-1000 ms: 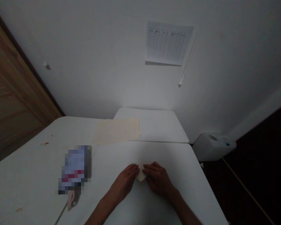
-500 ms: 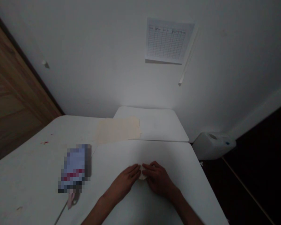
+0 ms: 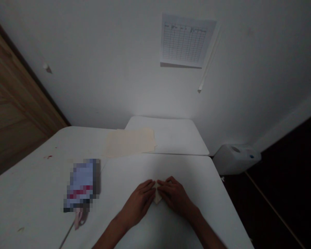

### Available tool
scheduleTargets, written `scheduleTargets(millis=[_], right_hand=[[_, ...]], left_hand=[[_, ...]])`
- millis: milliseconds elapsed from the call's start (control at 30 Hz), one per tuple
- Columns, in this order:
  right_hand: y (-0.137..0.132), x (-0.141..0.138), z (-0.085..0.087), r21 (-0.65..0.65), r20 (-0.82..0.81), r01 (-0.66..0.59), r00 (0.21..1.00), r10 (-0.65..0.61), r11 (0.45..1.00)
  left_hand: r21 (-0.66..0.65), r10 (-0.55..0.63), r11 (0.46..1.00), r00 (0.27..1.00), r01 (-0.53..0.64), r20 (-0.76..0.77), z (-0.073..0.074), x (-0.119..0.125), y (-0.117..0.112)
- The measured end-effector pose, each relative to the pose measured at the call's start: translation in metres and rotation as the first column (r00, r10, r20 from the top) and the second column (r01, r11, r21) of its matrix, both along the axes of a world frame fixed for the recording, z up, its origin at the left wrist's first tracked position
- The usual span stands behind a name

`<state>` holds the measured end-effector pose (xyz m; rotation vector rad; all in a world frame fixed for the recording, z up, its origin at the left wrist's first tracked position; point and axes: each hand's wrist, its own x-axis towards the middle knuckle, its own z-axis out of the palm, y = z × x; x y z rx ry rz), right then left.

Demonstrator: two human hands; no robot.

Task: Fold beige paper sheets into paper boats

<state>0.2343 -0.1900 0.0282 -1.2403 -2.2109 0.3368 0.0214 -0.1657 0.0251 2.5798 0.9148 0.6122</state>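
Observation:
A small, pale folded piece of paper (image 3: 158,197) lies on the white table between my hands, its lower end coming to a point. From the left, my left hand (image 3: 142,197) holds its edge, fingers together and pressed down. My right hand (image 3: 173,194) bears on the opposite side with bent fingers. The fingertips of both hands nearly meet over the paper, so much of it is hidden beneath them.
Cream paper sheets (image 3: 131,141) lie across the joint between tables. To the left rests a blurred bluish packet (image 3: 81,181) with a pinkish strip (image 3: 78,218) below it. A white plastic jug (image 3: 235,160) stands beyond the right edge. A printed chart (image 3: 187,41) hangs on the wall.
Both hands stay at nearly the same spot, with small finger shifts. The paper's lower end now shows as a point rather than a rounded edge. The view has tilted slightly.

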Motion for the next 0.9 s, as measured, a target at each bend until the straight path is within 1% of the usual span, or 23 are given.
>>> scheduleTargets(millis=[133, 333, 467, 600, 733, 833, 900], right_hand=[[0.0, 0.002, -0.005, 0.001, 0.001, -0.002, 1.0, 0.002, 1.0], [-0.001, 0.005, -0.01, -0.043, -0.021, -0.005, 1.0, 0.004, 0.999], [-0.001, 0.004, -0.007, -0.056, -0.02, -0.025, 1.0, 0.024, 0.998], [0.0, 0.002, -0.005, -0.045, -0.036, -0.027, 0.999, 0.025, 0.999], [0.002, 0.001, -0.009, -0.029, -0.057, 0.065, 0.996, -0.066, 0.998], [0.002, -0.001, -0.011, 0.008, 0.01, 0.174, 0.985, -0.174, 0.985], [0.002, -0.002, -0.01, 0.017, 0.075, 0.217, 0.973, -0.218, 0.976]], left_hand=[[0.016, 0.042, 0.999, 0.999, -0.043, 0.028, -0.008, 0.004, -0.001], [0.071, 0.046, 0.996, 0.996, -0.051, 0.07, -0.013, 0.003, -0.002], [0.133, 0.036, 0.99, 0.999, -0.037, 0.015, -0.012, 0.004, -0.005], [0.15, 0.025, 0.988, 0.999, -0.021, -0.027, -0.006, 0.006, -0.007], [0.166, 0.033, 0.986, 0.999, -0.027, -0.035, -0.004, 0.01, -0.005], [0.177, 0.04, 0.984, 0.998, -0.032, -0.04, -0.003, 0.013, -0.002], [0.179, 0.039, 0.983, 0.998, -0.03, -0.046, -0.001, 0.014, -0.002]])
